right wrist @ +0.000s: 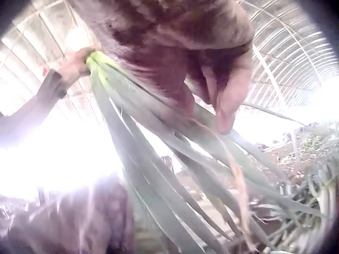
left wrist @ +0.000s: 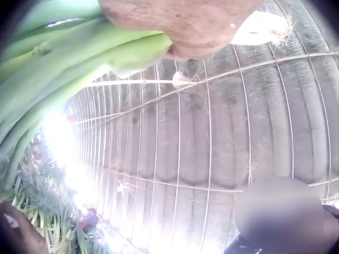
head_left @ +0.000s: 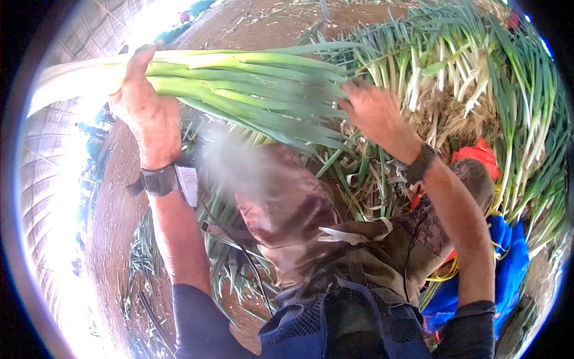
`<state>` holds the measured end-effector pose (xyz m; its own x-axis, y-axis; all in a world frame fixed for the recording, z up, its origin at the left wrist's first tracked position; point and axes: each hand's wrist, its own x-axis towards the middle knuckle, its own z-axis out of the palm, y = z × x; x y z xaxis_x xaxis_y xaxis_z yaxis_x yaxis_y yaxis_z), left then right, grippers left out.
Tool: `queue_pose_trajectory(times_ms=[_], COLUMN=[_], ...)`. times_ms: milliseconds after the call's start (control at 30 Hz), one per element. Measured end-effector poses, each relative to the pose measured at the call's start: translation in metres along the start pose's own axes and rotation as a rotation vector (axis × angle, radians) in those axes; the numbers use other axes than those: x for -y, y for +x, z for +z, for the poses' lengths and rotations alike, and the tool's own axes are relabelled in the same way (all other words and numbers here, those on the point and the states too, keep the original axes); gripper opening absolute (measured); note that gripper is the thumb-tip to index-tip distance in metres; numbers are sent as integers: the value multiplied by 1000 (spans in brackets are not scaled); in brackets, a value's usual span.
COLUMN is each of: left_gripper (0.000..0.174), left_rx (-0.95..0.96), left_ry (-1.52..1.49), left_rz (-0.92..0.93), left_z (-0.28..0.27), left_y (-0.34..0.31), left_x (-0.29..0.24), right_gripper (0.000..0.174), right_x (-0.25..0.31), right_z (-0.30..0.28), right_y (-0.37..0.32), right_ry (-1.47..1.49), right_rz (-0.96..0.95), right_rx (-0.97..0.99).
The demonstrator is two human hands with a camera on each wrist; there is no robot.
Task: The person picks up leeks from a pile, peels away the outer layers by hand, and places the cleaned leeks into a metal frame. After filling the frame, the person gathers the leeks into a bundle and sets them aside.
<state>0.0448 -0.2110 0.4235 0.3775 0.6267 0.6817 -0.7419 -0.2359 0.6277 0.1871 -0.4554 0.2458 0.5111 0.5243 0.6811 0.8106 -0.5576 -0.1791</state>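
My left hand point(head_left: 146, 110) holds a bunch of long green onions point(head_left: 239, 78) around the pale stalks, raised sideways in front of me. Their white ends point left and the green leaves fan out to the right. At the leaf tips, my right hand point(head_left: 379, 113) has its fingers curled and pinches among the leaves. In the right wrist view, a withered tan leaf point(right wrist: 241, 185) dangles just under the right hand's fingers point(right wrist: 228, 114). The left wrist view shows the left hand point(left wrist: 185, 24) wrapped over the stalks, with roots poking out beyond it.
A large heap of green onions point(head_left: 526, 102) with roots lies at the right. Loose leaves point(head_left: 359, 185) cover the ground around my legs point(head_left: 287, 203). Blue cloth point(head_left: 508, 239) and yellow cord point(head_left: 445, 269) lie by my right arm. A ribbed arched roof point(left wrist: 228, 127) stretches overhead.
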Motion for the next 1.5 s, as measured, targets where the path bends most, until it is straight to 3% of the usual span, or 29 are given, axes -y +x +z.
queue_pose_trajectory(times_ms=[33,100,133,167,233,400,467,500,533,567,600,700,767,833,900,1000,1033,1067,1100,1167,1233,1267,1300,1333,1367,1433,1467,1500], left_gripper=[21,27,39,39,46,44,45,41,30,24,24,38,49,29,28,28,35,35,35,32,46,58,71,81,92,91,91,91], left_rx=[-7,-99,-10,-16,-60,-205,-34,88,106,122,116,-87,-232,37,344,801,550,495,507,835,1215,1138,1048,986,916,1002,994,1005], left_ry=[4,20,43,48,11,177,1005,804,1140,1478,1489,1723,1851,1936,1962,1901,1479,1079,1072,1528,1822,1762,1708,1638,1585,1876,1793,1774], left_rz=[14,48,156,162,192,327,613,611,792,961,957,598,354,271,187,58,-473,-557,-566,-447,-577,-569,-577,-538,-505,-450,-292,-286], left_z=[1,7,-8,-11,-14,-57,-100,-134,-141,-146,-150,-157,-160,-160,-185,-237,-250,-270,-270,-257,-268,-238,-214,-219,-224,-207,-229,-219], left_y=[-1,-7,8,9,13,50,68,92,93,88,89,97,101,71,47,7,-4,-17,-22,-37,-36,-36,-36,-46,-54,-79,-85,-83], left_x=[-8,-26,-26,-32,-51,-109,-138,-161,-180,-190,-189,-178,-172,-113,-45,54,90,124,138,181,242,256,261,288,309,318,335,333], right_gripper=[12,13,13,13,14,13,17,19,32,32,33,31,19,22,26,30,30,32,32,37,43,45,45,37,32,27,26,26], right_x=[9,20,16,7,-20,-80,-98,-98,-99,-90,-79,-86,-97,-91,-76,-100,-107,-104,-99,-91,-122,-107,-120,-101,-100,-104,-109,-114], right_z=[4,14,30,46,74,85,106,109,111,110,112,160,196,199,180,211,219,221,211,173,233,229,284,235,246,258,256,256], right_y=[12,31,28,22,8,-63,-73,-70,-65,-58,-50,-60,-74,-78,-68,-91,-98,-104,-100,-85,-146,-148,-201,-169,-177,-174,-153,-138], right_ry=[6,-84,-117,-113,-48,-88,-130,-186,-240,-240,-195,-53,205,171,148,205,162,147,144,636,638,409,403,552,528,490,400,308], right_rz=[-14,149,101,93,96,194,173,124,75,62,75,119,-104,-141,34,16,-22,7,21,276,-46,233,305,368,313,272,327,377], right_rx=[-7,326,251,250,425,753,768,783,796,797,752,643,329,311,838,828,829,784,791,1064,759,996,881,848,753,666,906,1142])
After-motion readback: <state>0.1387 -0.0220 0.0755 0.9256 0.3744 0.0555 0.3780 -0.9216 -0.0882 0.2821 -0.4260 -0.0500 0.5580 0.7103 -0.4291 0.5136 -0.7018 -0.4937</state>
